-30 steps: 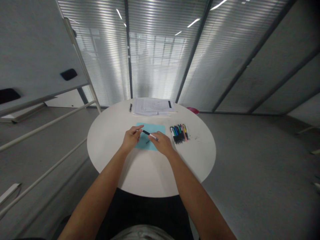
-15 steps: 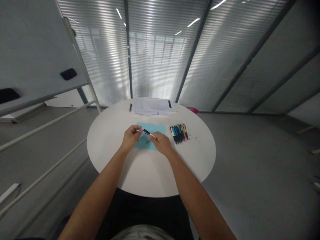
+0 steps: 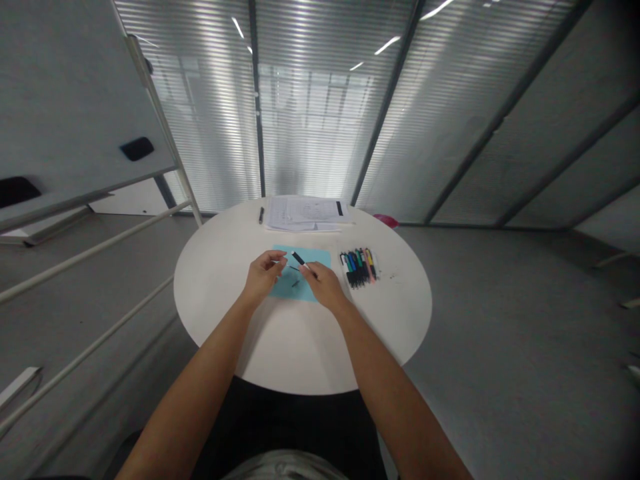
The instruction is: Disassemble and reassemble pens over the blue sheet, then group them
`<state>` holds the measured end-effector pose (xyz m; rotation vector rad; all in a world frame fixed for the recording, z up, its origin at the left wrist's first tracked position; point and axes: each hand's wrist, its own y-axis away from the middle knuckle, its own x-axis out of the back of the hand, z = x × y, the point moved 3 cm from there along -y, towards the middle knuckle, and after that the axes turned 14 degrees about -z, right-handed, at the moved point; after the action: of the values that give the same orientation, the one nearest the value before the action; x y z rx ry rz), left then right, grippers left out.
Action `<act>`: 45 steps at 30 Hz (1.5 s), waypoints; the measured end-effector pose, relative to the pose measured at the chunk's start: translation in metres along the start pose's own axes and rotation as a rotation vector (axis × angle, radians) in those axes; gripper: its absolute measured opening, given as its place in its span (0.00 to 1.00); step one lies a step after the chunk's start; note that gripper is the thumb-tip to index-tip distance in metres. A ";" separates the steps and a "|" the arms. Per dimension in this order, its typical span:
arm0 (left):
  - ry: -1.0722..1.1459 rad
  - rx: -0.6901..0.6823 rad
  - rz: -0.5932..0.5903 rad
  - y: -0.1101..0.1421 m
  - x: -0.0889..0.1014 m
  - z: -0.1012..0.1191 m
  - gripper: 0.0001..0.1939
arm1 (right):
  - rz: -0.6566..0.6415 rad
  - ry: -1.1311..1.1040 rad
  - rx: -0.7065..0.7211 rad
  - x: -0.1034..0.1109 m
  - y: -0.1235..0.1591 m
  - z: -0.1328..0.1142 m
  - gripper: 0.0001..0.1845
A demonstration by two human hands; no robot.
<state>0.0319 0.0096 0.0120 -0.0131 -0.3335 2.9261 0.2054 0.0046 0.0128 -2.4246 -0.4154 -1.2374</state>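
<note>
My right hand grips a black-and-white pen. The pen slants up to the left, its far end free in the air. Just left of that end is my left hand, thumb and fingers drawn together in a pinch. Whatever may sit between those fingertips is too small to make out. Both hands are above a light blue sheet. On the sheet lie small dark thin pieces, one of them close to the pen and partly hidden by my right hand.
A row of several coloured pens lies right of the sheet on the round white table. Papers are stacked at the far edge, with a dark pen beside them. A whiteboard frame stands at the left.
The pen's left end has come away from my left fingers and now points more steeply upward in my right hand. Both hands have barely shifted.
</note>
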 end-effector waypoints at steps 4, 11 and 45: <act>0.056 -0.036 0.023 0.001 0.003 0.000 0.15 | 0.062 -0.034 0.003 0.002 0.001 0.002 0.22; -0.079 -0.031 -0.041 0.003 0.003 -0.002 0.10 | 0.160 -0.064 -0.141 0.008 0.001 0.013 0.18; -1.005 0.145 -0.312 0.006 -0.012 -0.015 0.16 | -0.127 0.419 -0.405 -0.004 0.000 0.026 0.15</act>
<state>0.0427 0.0052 -0.0039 1.3959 -0.2157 2.3985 0.2214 0.0161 -0.0046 -2.3783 -0.2114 -1.9966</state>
